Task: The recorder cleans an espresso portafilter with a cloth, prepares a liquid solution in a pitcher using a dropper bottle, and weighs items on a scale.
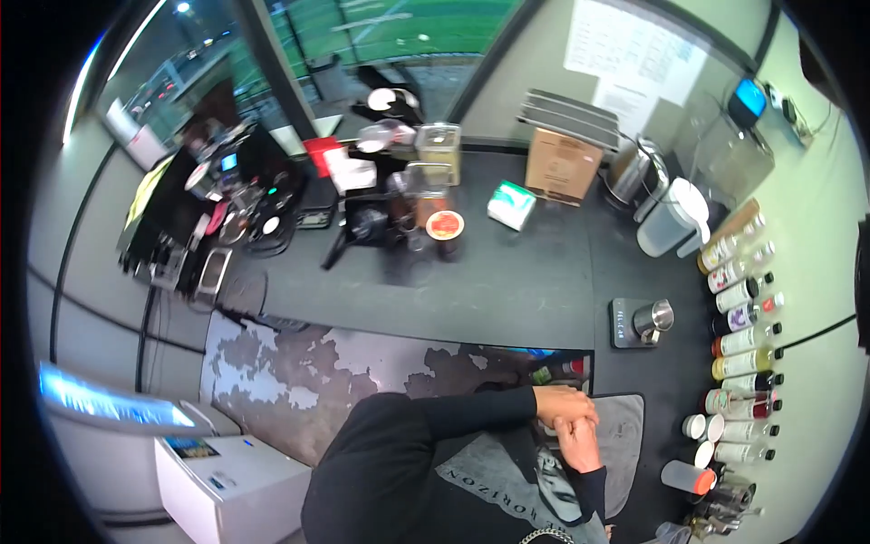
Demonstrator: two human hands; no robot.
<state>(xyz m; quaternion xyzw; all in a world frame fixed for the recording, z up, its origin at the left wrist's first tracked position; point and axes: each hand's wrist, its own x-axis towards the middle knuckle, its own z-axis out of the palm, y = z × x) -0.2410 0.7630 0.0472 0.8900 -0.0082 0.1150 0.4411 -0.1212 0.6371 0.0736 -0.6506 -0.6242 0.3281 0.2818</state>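
Note:
Clasped together in front of my body are my left hand [565,405] and my right hand [579,445]. Their fingers fold against each other, and I see no object between them. A grey cloth mat [620,449] lies on the counter just beyond them, partly hidden by my hands and sleeve. Farther along that counter stands a small metal pitcher [652,318] on a black digital scale [618,326].
Syrup bottles [744,336] line the right wall near white cups [704,452]. An electric kettle [632,170], a plastic jug [669,221] and a cardboard box [564,163] occupy the far corner. A white mini fridge [238,489] stands at lower left.

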